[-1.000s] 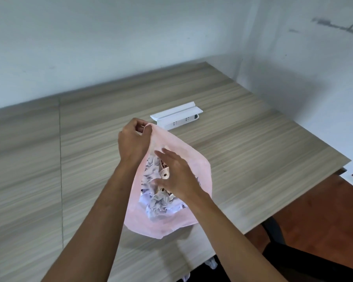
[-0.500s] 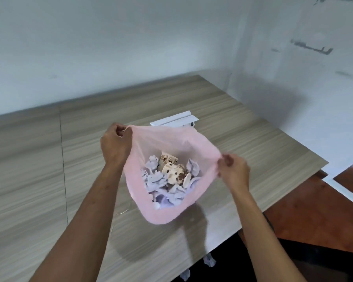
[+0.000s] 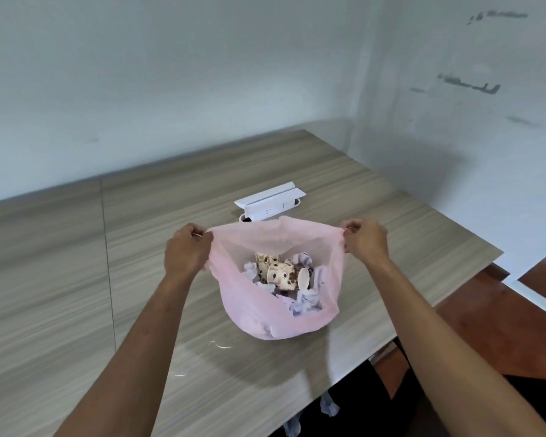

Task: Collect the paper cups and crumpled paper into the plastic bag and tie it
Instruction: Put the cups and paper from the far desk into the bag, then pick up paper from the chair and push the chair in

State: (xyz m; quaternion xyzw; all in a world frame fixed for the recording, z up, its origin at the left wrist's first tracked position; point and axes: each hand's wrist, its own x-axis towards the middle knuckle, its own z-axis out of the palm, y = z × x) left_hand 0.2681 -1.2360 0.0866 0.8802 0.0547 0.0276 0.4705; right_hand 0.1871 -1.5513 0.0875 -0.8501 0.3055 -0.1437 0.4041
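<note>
A pink plastic bag [image 3: 249, 313] stands on the wooden table [image 3: 60, 294] with its mouth stretched wide. Inside lie patterned paper cups [image 3: 279, 274] and white crumpled paper [image 3: 306, 302]. My left hand [image 3: 186, 250] pinches the left rim of the bag. The right rim is pinched by my right hand [image 3: 366, 239]. Both hands hold the rim up and apart, level with each other.
A white power strip box [image 3: 270, 201] lies on the table just behind the bag. Crumpled white paper [image 3: 328, 406] lies on the floor below the table's front edge. A white wall corner rises at the right, and red-brown floor [image 3: 473, 313] shows beyond the table's edge.
My right hand left the inside of the bag, took hold of the right rim and pulled it outward. The bag's mouth has opened wide between both hands.
</note>
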